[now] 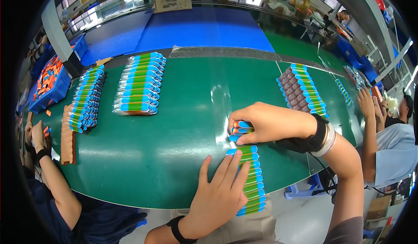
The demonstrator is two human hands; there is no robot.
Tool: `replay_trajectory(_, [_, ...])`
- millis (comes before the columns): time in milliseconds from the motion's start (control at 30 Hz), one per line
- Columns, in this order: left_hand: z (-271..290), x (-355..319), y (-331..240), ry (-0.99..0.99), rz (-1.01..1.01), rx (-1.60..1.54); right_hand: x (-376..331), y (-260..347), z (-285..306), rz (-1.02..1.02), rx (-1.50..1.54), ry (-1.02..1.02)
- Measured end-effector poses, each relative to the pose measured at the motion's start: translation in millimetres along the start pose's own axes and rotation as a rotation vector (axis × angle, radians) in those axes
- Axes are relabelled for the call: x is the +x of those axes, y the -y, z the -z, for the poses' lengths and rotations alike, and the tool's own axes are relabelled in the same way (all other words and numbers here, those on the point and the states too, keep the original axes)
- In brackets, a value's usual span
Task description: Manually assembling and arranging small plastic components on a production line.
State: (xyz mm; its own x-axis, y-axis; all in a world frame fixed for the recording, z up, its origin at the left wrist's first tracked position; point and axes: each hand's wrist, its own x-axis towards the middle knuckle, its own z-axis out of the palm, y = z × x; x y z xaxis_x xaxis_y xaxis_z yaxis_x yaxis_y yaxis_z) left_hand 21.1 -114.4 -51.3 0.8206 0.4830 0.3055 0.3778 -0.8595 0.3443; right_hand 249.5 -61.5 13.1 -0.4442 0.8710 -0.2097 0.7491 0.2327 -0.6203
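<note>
Directly in front of me, an overlapping row of blue-and-green nail files (254,183) with rounded ends runs toward the table's near edge. My left hand (217,189) lies along its left side with fingers stretched out and spread, the fingertips touching the upper files. Just beyond the row's far end, my right hand (265,122) is closed around a small bunch of nail files (242,131). Their blue ends and some orange edges show between thumb and fingers. The palm hides how many there are.
Stacked nail files (139,85) stand at the far left, with another stack (89,98) beside them on brown corrugated card (68,135). A further stack (305,89) is at right. A blue bin (54,91) holds orange pieces. Co-workers' arms (56,183) reach in from both sides.
</note>
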Motion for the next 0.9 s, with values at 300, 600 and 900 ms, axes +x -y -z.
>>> replay_trajectory(300, [0,0,1,0.037,-0.023,0.042,10,3,6,-0.016,-0.063,0.057])
replay_trajectory(600, [2,1,2,0.039,-0.006,-0.003,15,-4,9,-0.049,-0.033,0.101])
replay_trajectory(900, [2,1,2,0.039,0.003,-0.026,8,-5,17,-0.087,0.021,0.164])
